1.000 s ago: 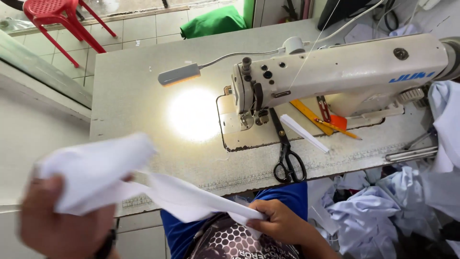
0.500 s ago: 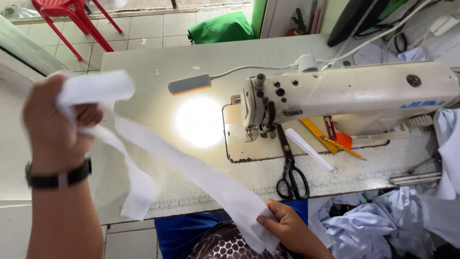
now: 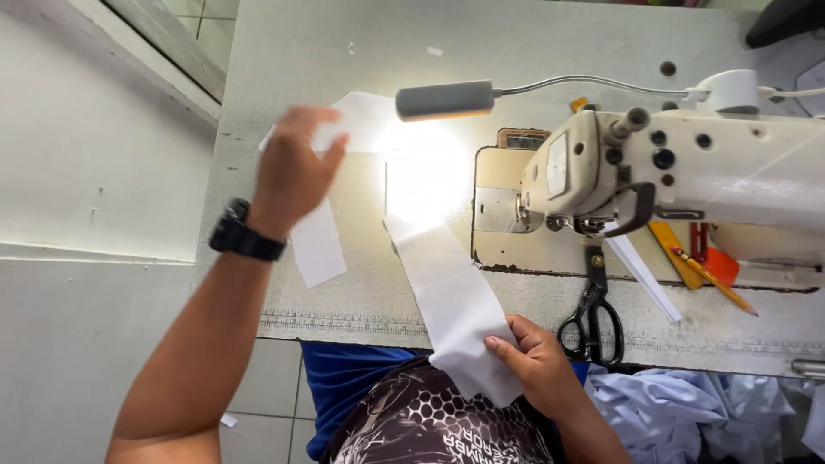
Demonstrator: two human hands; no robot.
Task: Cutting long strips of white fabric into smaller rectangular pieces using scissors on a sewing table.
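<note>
A long white fabric strip (image 3: 447, 292) lies looped across the sewing table (image 3: 344, 51), under the glare of the lamp. My left hand (image 3: 292, 172), with a black watch (image 3: 245, 236) on its wrist, holds the strip's far left part down near the table's left side. One end of the strip hangs loose below that hand. My right hand (image 3: 537, 369) pinches the strip's near end at the table's front edge, over my lap. The cream sewing machine (image 3: 713, 163) stands to the right of the strip.
A grey gooseneck lamp head (image 3: 445, 100) hangs over the table's middle. Black scissors (image 3: 591, 322) lie in front of the machine, beside a narrow white strip (image 3: 644, 275), a yellow ruler and a pencil (image 3: 713, 279). Light blue cloth (image 3: 670, 412) is heaped at lower right.
My left hand has dropped from head height to the table and carried the strip forward onto it. My right hand stays on the near end. The view has tilted down.
</note>
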